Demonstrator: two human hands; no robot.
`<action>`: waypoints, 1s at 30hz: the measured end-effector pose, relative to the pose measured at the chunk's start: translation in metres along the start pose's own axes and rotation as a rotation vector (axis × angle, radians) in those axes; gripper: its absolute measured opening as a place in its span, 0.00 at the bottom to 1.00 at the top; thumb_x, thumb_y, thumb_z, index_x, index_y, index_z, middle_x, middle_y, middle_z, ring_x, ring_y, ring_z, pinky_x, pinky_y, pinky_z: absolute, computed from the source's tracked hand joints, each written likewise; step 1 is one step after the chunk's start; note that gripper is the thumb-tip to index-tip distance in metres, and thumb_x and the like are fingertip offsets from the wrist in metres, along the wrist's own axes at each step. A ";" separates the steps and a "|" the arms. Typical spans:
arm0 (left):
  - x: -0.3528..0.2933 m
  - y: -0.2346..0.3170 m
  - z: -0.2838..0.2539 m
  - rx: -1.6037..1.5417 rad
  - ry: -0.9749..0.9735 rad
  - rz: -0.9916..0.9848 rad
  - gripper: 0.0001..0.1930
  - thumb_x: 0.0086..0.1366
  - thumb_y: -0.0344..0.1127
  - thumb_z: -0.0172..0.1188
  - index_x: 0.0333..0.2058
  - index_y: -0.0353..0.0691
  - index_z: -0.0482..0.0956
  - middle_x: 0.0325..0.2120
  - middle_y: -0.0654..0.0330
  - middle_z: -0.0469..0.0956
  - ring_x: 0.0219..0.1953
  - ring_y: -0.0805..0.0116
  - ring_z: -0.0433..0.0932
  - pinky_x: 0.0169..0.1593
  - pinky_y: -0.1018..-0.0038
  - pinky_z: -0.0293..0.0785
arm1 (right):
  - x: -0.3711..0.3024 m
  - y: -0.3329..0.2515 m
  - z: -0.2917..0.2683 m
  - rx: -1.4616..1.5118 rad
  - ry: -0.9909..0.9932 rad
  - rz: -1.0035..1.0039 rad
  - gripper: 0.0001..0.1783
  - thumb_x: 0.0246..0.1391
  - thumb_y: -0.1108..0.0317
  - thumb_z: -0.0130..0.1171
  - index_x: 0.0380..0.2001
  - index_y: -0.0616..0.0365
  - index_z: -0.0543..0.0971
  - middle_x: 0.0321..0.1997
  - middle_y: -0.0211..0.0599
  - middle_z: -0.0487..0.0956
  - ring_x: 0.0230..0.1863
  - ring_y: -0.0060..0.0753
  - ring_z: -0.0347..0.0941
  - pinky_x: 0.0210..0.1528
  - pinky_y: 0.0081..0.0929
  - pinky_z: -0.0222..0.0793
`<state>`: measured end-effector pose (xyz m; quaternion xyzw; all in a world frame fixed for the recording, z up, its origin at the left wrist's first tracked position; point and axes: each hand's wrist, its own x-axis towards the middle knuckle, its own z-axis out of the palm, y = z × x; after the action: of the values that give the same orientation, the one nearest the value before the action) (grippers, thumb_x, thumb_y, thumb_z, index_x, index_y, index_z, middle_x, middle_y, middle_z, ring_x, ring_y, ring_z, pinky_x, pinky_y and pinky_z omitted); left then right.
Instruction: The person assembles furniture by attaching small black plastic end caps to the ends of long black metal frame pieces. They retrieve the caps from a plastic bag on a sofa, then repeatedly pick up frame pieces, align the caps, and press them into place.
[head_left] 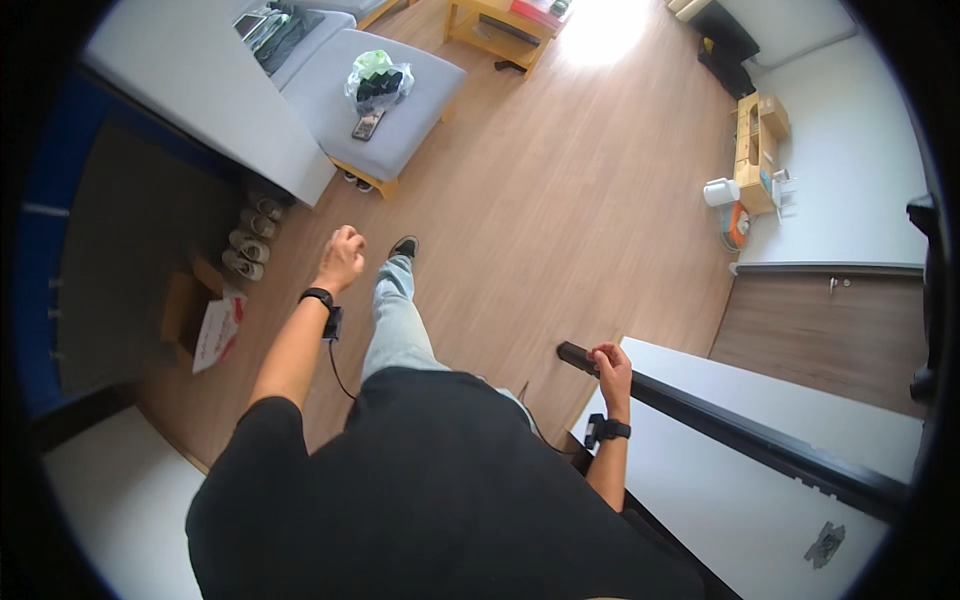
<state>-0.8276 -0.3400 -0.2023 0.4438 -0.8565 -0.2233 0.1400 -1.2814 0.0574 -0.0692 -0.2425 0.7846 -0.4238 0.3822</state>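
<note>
My left hand [343,252] hangs in the air over the wooden floor, its fingers loosely bent and somewhat apart, with nothing visible in it. A black device on a strap [330,312] sits at that wrist, and a thin cable runs from it. On the right, my right hand [613,370] overlaps a long dark bar [740,425] near the bar's end. Its thumb and fingers are curled together. Whether they touch the bar or pinch something small is hidden. A second strapped device [606,429] is on the right wrist.
A white cabinet [690,480] stands at my right under the bar. Ahead left is a grey cushioned bench [425,85] bearing a plastic bag [378,82] and a phone-like slab [368,125]. Shoes [247,250] and an opened cardboard box [185,310] lie at left. A wooden shelf [752,150] lines the right wall.
</note>
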 end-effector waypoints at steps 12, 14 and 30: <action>0.404 -0.239 0.126 -0.119 -0.011 -0.084 0.10 0.58 0.26 0.58 0.38 0.40 0.83 0.43 0.51 0.83 0.52 0.51 0.79 0.57 0.58 0.74 | 0.158 -0.049 0.191 -0.082 -0.255 0.646 0.08 0.64 0.73 0.54 0.41 0.58 0.82 0.38 0.32 0.85 0.42 0.26 0.82 0.44 0.24 0.74; 0.460 -0.276 0.154 -0.125 0.042 -0.127 0.11 0.59 0.26 0.57 0.40 0.38 0.82 0.45 0.50 0.82 0.54 0.49 0.78 0.59 0.58 0.73 | 0.181 -0.059 0.212 -0.027 -0.199 0.706 0.09 0.65 0.73 0.53 0.43 0.59 0.81 0.40 0.33 0.86 0.44 0.27 0.82 0.45 0.24 0.74; 0.592 -0.382 0.185 0.513 -0.090 -0.283 0.07 0.69 0.32 0.54 0.36 0.42 0.82 0.47 0.57 0.75 0.53 0.53 0.77 0.49 0.54 0.79 | 0.194 -0.075 0.240 -0.024 -0.146 0.929 0.11 0.68 0.71 0.53 0.48 0.56 0.82 0.39 0.34 0.84 0.39 0.28 0.79 0.43 0.26 0.76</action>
<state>-0.9774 -0.9725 -0.5305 0.5693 -0.8199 -0.0364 -0.0471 -1.1986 -0.2329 -0.1654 0.1007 0.7860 -0.1805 0.5827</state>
